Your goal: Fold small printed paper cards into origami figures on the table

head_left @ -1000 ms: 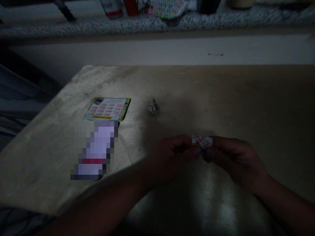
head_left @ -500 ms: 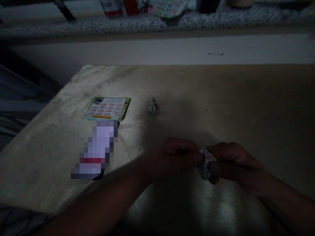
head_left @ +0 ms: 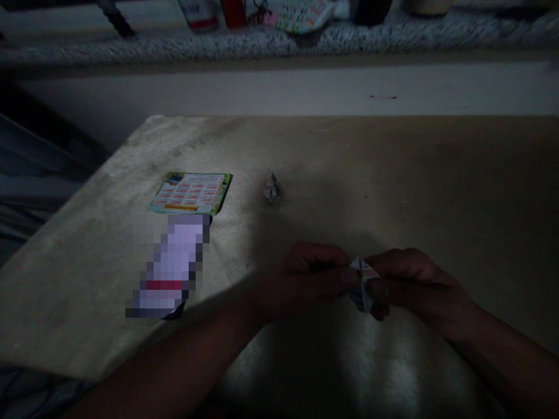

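Observation:
Between both hands is a small folded piece of printed paper (head_left: 364, 297), held up over the near part of the table. My left hand (head_left: 312, 273) pinches its left edge with thumb and fingers. On the other side my right hand (head_left: 413, 279) grips the paper, thumb on the near face and fingertips behind and below it. Farther back on the table sits another small folded paper piece (head_left: 273, 190), with a pointed top and printed faces; neither hand touches it. The light is dim, so the finer folds are hard to make out.
A printed green-edged calendar card (head_left: 192, 193) lies left on the table (head_left: 109, 233). Just in front of it is a phone (head_left: 174, 262) with a blurred-out screen. Behind the table, a speckled stone ledge (head_left: 244, 43) carries several items, including a red container (head_left: 234, 13).
The folded paper has flattened slightly toward me and shifted a little up and left, with both hands still on it. Everything on the table stays where it was.

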